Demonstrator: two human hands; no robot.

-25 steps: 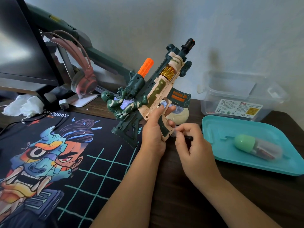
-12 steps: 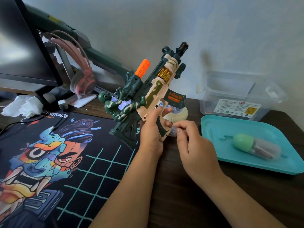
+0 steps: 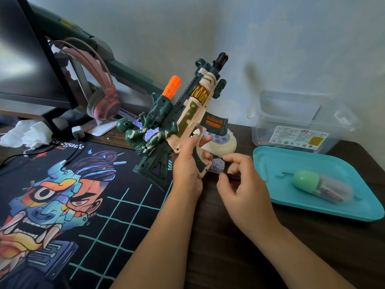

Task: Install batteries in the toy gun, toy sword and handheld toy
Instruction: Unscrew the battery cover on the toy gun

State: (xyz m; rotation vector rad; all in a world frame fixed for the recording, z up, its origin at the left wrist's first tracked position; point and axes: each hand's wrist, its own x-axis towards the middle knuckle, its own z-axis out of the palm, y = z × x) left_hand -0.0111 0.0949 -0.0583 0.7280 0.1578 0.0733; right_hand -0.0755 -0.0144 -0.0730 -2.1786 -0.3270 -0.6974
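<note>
My left hand [image 3: 187,165] grips the camouflage toy gun [image 3: 187,113] by its pistol grip and holds it above the desk, muzzle up and to the right. An orange-tipped scope and a green soldier figure sit on the gun's left side. My right hand [image 3: 241,184] is just right of the grip's base, and its thumb and fingers pinch a small dark stick-like tool [image 3: 234,176]. A small clear piece [image 3: 217,166] shows under the grip. The cream handheld toy [image 3: 223,143] lies on the desk behind the gun, partly hidden.
A teal lid [image 3: 270,163] on the right carries a green-and-clear capsule [image 3: 316,184]. Behind it stands a clear plastic box [image 3: 302,122]. A printed desk mat [image 3: 83,205] covers the left. A monitor, pink headphones [image 3: 104,101], tissues and a long dark green object [image 3: 125,67] fill the back left.
The gun's muzzle has swung a little to the left. My right hand went in to the base of the grip and has drawn slightly back to the right, still pinching the dark tool.
</note>
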